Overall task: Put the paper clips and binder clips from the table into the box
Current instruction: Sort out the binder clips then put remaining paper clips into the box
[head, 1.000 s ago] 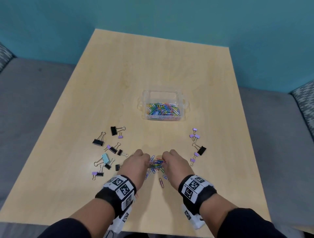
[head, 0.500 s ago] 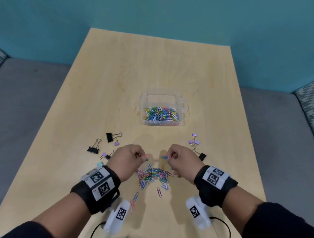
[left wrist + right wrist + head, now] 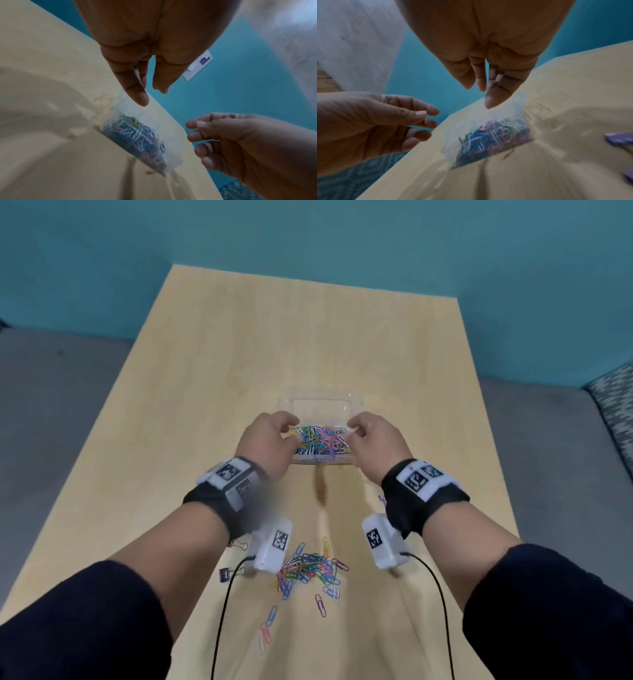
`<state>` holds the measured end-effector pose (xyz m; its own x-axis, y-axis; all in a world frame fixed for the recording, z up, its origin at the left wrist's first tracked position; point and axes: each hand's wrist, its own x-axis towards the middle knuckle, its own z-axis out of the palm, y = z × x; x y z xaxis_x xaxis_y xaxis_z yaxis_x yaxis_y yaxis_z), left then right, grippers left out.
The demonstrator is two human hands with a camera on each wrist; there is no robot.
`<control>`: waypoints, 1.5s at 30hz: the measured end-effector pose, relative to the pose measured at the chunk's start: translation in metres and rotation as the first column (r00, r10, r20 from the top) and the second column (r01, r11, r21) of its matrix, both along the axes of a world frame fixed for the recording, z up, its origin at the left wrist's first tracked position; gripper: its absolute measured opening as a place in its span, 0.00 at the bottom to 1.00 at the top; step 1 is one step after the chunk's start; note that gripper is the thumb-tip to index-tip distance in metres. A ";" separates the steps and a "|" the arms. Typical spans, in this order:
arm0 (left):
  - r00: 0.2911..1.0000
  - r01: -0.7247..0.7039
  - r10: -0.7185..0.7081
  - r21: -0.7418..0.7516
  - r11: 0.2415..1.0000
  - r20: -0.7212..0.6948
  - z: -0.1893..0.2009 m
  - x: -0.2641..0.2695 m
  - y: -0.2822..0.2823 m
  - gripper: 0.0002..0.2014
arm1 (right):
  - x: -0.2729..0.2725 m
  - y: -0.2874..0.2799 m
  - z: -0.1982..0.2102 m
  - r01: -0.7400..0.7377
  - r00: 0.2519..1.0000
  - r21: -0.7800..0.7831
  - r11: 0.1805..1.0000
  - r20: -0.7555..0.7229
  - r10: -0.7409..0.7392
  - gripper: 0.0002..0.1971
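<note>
Above the box [image 3: 320, 402] of paper clips [image 3: 322, 440], left hand [image 3: 269, 440] and right hand [image 3: 376, 438], fingers loose, empty.

The head view looks forward and down from above the person's forearms, taking in the whole table [image 3: 239, 364] with the box [image 3: 320, 402] at mid-frame. The left wrist view looks along the left hand [image 3: 145, 47] from close behind it, tilted, down toward the box [image 3: 173, 151]; the right wrist view mirrors it past the right hand [image 3: 496, 44]. All three share the box [image 3: 452, 136], though both wrist views seem blurred.
</note>
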<state>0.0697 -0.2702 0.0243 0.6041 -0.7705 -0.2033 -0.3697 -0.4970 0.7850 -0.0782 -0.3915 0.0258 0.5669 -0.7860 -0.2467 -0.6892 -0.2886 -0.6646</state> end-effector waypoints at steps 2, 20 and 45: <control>0.998 0.024 -0.026 0.032 0.999 0.056 -0.006 -0.007 0.027 0.07 | -0.020 0.017 -0.008 -0.061 0.997 -0.050 0.997 -0.049 0.059 0.12; 0.898 0.269 -0.360 0.332 0.904 0.253 -0.045 -0.085 0.164 0.06 | -0.050 0.118 -0.033 -0.554 0.811 -0.111 0.825 -0.295 0.505 0.19; 0.812 0.262 -0.371 0.286 0.922 0.451 -0.064 -0.112 0.184 0.32 | -0.148 0.168 -0.050 -0.356 0.900 -0.115 0.928 -0.309 0.307 0.25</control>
